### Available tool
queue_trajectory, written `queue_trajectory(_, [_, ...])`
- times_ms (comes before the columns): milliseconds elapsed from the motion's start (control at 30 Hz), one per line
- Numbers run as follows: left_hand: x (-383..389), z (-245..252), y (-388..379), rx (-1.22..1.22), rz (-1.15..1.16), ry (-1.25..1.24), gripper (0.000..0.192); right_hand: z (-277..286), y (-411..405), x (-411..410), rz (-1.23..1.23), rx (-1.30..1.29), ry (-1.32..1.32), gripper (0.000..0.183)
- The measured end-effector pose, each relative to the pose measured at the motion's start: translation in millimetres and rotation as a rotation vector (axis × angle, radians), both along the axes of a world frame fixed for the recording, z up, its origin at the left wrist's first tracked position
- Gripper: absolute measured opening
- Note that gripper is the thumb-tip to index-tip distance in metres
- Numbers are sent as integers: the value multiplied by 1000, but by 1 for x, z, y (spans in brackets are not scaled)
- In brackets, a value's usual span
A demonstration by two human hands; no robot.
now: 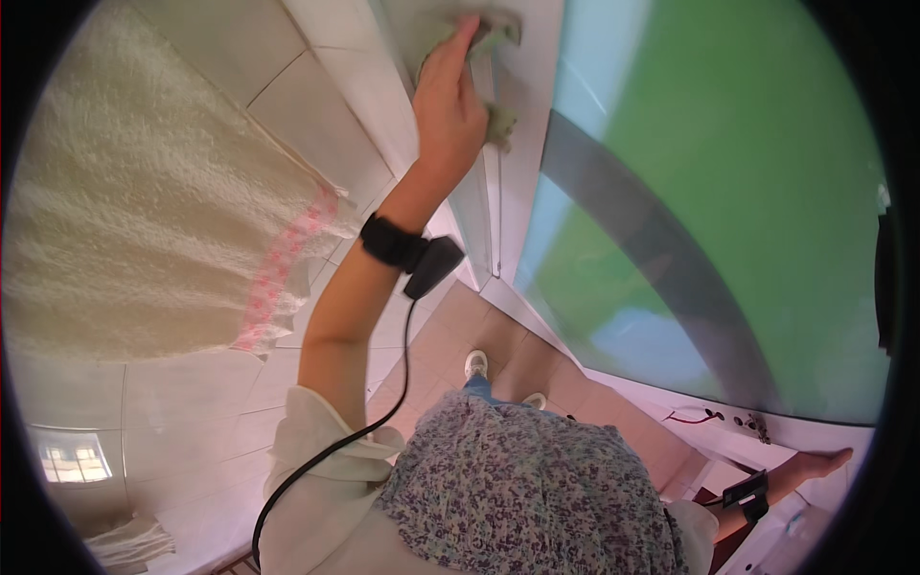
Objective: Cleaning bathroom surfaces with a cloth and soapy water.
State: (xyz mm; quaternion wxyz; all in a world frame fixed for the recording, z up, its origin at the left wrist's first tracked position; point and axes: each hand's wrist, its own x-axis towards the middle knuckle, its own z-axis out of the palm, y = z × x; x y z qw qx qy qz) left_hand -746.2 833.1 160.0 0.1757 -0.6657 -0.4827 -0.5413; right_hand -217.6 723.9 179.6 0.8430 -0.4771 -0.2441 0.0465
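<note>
High in the view, my left hand [451,108] holds a greenish cloth [501,128] against a pale frame [528,165]. Hand and cloth are somewhat blurred, and part of the cloth is hidden behind the hand. My right hand [823,463] is stretched out at the far lower right beside a white edge, with its fingers extended and nothing seen in it; whether it touches the edge I cannot tell. Right of the frame is a large glossy panel [719,180] in green and blue with a dark grey curved band.
A cream towel [158,215] with a pink patterned stripe hangs at the left before white tiles [280,93]. Tan floor tiles [496,327] lie below, around my shoes. Small holes, a red wire [693,419] and metal hardware [758,429] are at the panel's lower edge. A black cable [406,359] runs from my left wrist.
</note>
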Motion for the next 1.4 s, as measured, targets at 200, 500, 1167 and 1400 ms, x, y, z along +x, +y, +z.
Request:
queue_trajectory(200, [21, -17, 68, 329, -13, -97, 35, -11, 6, 25, 19, 24, -40, 54])
queue_trajectory(500, [29, -128, 60, 18, 87, -114, 37, -4, 1, 15, 0, 45, -4, 57])
queue_trajectory(1167, [19, -136, 66, -50, 144, -148, 44, 0, 4, 8, 15, 77, 29, 57])
queue_trajectory(1400, [16, -101, 64, 54, 102, -163, 38, -3, 5, 8, -47, 44, -34, 62])
